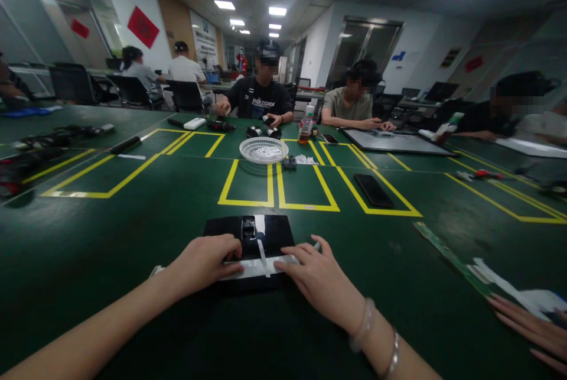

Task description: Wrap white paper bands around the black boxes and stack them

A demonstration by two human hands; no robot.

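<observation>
A flat black panel point(228, 227) lies on the table in front of me, with a small recess point(248, 227) in its upper part. A white strip point(252, 268) runs across its lower half, and a narrower white piece point(262, 253) crosses it. My left hand point(207, 262) is closed, its curled fingers and thumb on either side of the strip's left part. At the right part, my right hand point(316, 273) pinches the strip between thumb and forefinger, its other fingers apart. A small pale tip shows near those fingers; I cannot tell what it is.
Yellow tape outlines point(248, 203) mark the green table. Beyond the panel are a white basket point(263, 150), a black phone point(373, 190) and a bottle point(305, 127). A green circuit board strip point(447, 253) lies at right, near another person's hand point(527, 324). Several people sit around.
</observation>
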